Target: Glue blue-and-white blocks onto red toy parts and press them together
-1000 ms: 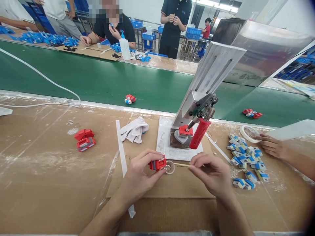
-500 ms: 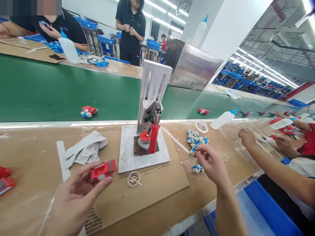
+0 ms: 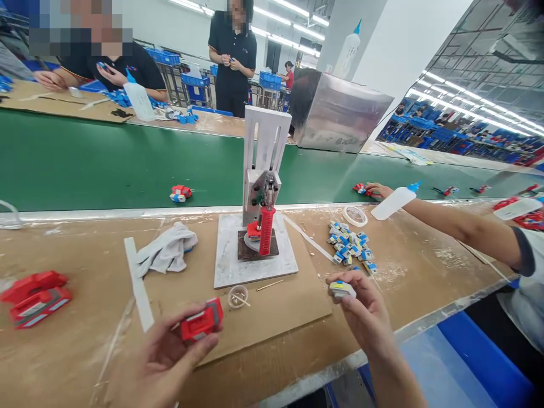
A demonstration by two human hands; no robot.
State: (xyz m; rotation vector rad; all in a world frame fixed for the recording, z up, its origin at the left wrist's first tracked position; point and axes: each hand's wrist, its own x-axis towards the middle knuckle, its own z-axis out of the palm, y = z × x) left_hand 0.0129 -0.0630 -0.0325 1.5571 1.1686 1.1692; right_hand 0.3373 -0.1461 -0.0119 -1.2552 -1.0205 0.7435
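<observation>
- Watching through the head camera, I saw that the right hand (image 3: pixel 365 303), bare half a second earlier, had come to pinch a white-and-blue piece (image 3: pixel 342 290), raised just in front of the pile (image 3: pixel 348 243).
- The left hand (image 3: pixel 165 354) still grasped the red block (image 3: pixel 202 321), just left of the cup (image 3: pixel 232 298).
- So I judged both parts ready together, though held well apart.
- Beyond them, a co-worker's hand (image 3: pixel 379 191) had reached the green belt (image 3: pixel 106 170).
</observation>
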